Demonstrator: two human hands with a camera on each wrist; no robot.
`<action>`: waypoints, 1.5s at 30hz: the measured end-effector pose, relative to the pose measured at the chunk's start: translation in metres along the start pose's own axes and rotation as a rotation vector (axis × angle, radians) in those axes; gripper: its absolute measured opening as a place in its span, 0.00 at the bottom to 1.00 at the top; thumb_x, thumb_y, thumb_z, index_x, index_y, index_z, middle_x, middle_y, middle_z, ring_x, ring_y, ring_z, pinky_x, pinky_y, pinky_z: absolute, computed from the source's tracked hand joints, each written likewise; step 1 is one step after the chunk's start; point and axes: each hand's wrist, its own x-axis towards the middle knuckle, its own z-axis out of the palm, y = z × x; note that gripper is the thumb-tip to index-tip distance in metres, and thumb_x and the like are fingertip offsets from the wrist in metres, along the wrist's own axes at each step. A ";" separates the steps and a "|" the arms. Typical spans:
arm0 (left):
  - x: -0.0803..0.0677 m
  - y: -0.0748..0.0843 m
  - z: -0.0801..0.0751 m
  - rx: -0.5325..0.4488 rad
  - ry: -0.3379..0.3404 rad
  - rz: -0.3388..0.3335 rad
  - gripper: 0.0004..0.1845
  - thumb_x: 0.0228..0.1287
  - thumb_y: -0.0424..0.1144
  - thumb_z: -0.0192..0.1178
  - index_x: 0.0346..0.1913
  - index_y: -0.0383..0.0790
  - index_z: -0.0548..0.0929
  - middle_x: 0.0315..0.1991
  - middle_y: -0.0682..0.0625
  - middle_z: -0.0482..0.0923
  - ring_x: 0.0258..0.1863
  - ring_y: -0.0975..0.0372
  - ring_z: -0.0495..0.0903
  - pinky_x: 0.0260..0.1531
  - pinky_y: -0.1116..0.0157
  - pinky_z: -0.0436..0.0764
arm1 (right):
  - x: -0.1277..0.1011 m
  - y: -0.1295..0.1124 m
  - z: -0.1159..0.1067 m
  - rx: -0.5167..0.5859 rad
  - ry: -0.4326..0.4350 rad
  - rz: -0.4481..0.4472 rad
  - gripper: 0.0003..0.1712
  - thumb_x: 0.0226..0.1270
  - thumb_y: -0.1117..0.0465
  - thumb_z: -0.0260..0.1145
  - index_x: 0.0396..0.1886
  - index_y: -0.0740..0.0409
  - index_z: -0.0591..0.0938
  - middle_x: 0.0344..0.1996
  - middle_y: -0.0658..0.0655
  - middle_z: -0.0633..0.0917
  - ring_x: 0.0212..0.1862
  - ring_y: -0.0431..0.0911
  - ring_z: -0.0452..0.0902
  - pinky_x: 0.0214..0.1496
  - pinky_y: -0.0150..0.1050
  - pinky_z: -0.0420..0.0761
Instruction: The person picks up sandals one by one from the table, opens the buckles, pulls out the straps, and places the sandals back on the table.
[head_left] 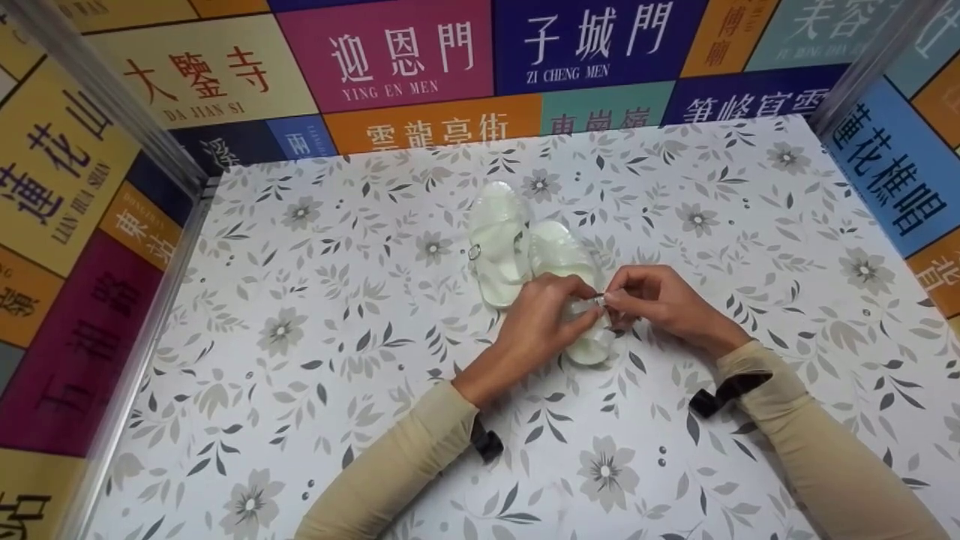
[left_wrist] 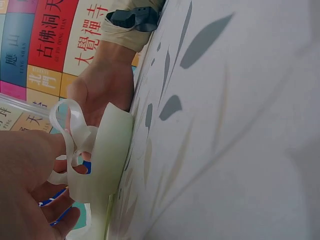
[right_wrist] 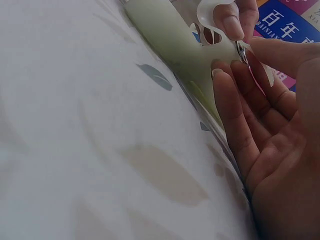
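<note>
While both hands meet near the middle of the flower-printed surface point(head_left: 315, 420), the work is on the nearer of two pale translucent jelly sandals point(head_left: 564, 259). It lies flat, its long axis running from about 11 o'clock down to 5 o'clock, heel end toward the person. Its twin, the other translucent sandal point(head_left: 498, 240), sits just beside it at 9 o'clock, untouched. The left hand point(head_left: 541, 315) comes in from 7 o'clock, fingers curled over the sandal's thin strap point(left_wrist: 75, 130), gripping it. The right hand point(head_left: 660, 304) arrives from 4 o'clock, thumb and forefinger pinching the small metal buckle point(right_wrist: 243, 50) at the strap's end. Neither is nearer; they touch at the buckle, directly above the sandal. Coloured sign panels with Chinese lettering point(head_left: 390, 56) wall in the surface.
</note>
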 end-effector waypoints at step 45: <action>0.000 0.003 -0.001 0.060 0.008 0.024 0.11 0.75 0.49 0.70 0.51 0.47 0.92 0.48 0.55 0.93 0.51 0.62 0.87 0.54 0.68 0.86 | 0.001 0.000 -0.001 -0.003 -0.023 -0.012 0.08 0.79 0.72 0.64 0.37 0.74 0.82 0.29 0.62 0.87 0.29 0.50 0.86 0.35 0.42 0.90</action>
